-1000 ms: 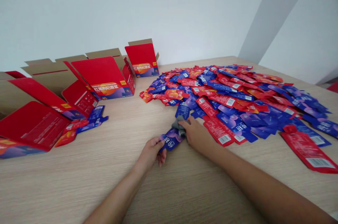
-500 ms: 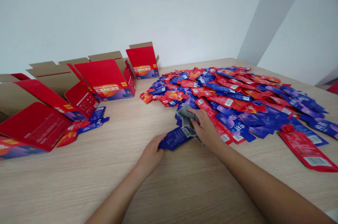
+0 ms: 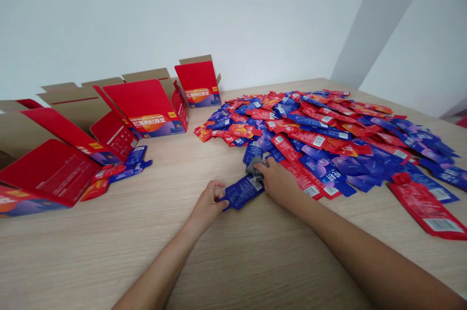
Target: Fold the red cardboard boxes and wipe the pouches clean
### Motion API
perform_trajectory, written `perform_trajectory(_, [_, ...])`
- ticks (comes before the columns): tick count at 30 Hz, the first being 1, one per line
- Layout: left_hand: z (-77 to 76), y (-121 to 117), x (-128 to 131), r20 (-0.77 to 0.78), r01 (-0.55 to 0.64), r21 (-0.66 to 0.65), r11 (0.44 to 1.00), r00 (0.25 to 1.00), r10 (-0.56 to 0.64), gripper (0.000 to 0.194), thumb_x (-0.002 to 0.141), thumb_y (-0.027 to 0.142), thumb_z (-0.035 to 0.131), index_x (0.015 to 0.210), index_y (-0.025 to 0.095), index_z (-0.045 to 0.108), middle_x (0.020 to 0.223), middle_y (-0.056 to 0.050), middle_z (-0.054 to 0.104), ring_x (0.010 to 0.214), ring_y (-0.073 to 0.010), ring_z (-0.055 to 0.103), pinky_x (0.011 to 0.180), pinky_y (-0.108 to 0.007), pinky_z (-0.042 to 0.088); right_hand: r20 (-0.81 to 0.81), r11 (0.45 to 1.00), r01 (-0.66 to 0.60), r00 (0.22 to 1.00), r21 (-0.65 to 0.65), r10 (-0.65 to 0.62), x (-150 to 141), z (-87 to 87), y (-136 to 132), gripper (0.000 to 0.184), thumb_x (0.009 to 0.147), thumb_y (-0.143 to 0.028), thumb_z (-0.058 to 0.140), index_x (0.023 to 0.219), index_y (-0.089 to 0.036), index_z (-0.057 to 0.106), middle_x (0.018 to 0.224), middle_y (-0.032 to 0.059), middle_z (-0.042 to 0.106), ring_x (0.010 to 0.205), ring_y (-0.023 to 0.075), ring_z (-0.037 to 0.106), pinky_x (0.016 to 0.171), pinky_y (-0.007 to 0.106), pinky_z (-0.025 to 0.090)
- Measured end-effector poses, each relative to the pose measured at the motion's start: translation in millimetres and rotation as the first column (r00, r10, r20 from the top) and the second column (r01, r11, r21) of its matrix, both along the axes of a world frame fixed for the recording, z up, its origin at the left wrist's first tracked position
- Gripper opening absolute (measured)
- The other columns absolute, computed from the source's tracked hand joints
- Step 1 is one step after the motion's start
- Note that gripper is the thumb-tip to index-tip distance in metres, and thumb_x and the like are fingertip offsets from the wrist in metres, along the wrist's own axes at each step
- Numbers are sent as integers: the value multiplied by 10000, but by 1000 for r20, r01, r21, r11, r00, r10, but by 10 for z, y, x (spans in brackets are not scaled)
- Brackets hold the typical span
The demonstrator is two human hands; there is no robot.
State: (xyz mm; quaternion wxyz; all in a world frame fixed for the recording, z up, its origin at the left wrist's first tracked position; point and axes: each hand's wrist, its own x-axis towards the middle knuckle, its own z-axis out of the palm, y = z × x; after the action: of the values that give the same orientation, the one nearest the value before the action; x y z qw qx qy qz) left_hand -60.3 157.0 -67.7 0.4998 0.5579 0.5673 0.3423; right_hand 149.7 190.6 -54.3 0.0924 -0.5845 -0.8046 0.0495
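Observation:
My left hand point(image 3: 210, 201) pinches the left end of a blue pouch point(image 3: 240, 193), its printed back and barcode facing up. Bunched in my right hand point(image 3: 275, 178) is a grey cloth point(image 3: 254, 166), pressed against the right end of that same pouch and partly covering its barcode. The cloth is partly hidden under my fingers. Just beyond my right hand spreads a large heap of red and blue pouches point(image 3: 314, 125). One red pouch point(image 3: 425, 205) lies on the near right side of the heap.
Open red cardboard boxes stand along the left, among them a middle box point(image 3: 146, 105) and a farther box point(image 3: 200, 83) near the wall. Several red and blue pouches point(image 3: 126, 172) lie beside the nearest box point(image 3: 47, 173). Everything rests on a wooden table point(image 3: 175, 261).
My right hand has moved the cloth slightly down onto the pouch's right end, and the cloth is more bunched. My left fingers have shifted their hold on the pouch's left end.

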Motion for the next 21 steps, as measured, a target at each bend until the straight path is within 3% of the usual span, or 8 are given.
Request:
perform_trajectory(4, [28,-14,-16,21,-32,-17,999,999,32,353,593,57,555,895,172,413,486,134,416,442,-64,379,505,-198,311,-125,999,27,992,38,-22,42,52,-30,419,875,-145,372,1277,-236,447,1113,107,470,885,201,538,703,284,422])
perform_trajectory(7, [14,-14,-22,39,-52,7,999,998,51,372,571,54,574,895,170,434,503,122,441,483,-77,438,523,-202,325,-210,981,-169,960,100,186,-150,64,-237,454,859,-150,408,1302,-251,412,1136,92,456,933,188,517,760,278,419])
perform_trajectory(9, [1,-6,-19,65,-43,-11,999,997,44,396,543,38,582,892,168,446,535,102,491,525,-93,491,528,-202,338,-190,944,-324,924,67,331,-281,27,-345,475,829,-156,452,1288,-273,425,1136,88,456,926,192,518,748,283,425])
perform_trajectory(11, [-7,7,-8,88,-41,-26,999,995,43,396,534,26,582,883,166,457,534,99,498,503,-87,489,503,-193,331,-162,927,-375,914,4,371,-338,-29,-365,467,815,-157,466,1263,-290,450,1129,86,459,887,188,529,704,277,428])
perform_trajectory(13, [-9,25,-2,99,-61,-28,998,993,63,359,553,38,590,865,165,465,491,118,451,426,-63,428,455,-178,299,-158,949,-314,939,-27,306,-297,-76,-291,453,827,-137,440,1254,-289,458,1119,82,461,868,173,537,684,260,421])
perform_trajectory(17, [15,100,-148,120,-155,-51,987,980,160,335,568,66,624,862,155,490,462,123,431,343,-43,361,370,-159,236,-117,999,-48,992,8,49,-56,-88,-40,416,860,-130,387,1252,-247,465,1082,91,480,850,173,553,646,246,404])
perform_trajectory(19, [46,166,-335,150,-290,-49,956,944,294,340,570,64,629,876,143,502,468,104,464,331,-42,366,344,-152,219,-102,999,46,994,19,-44,47,-75,40,407,872,-148,377,1260,-236,462,1061,97,495,821,184,560,618,253,401])
perform_trajectory(21, [82,237,-547,221,-493,-37,869,844,488,316,592,58,615,870,139,489,486,79,503,333,-45,390,335,-146,233,-117,997,73,991,19,-71,100,-73,70,407,875,-160,376,1265,-240,459,1050,98,505,799,191,565,605,265,404])
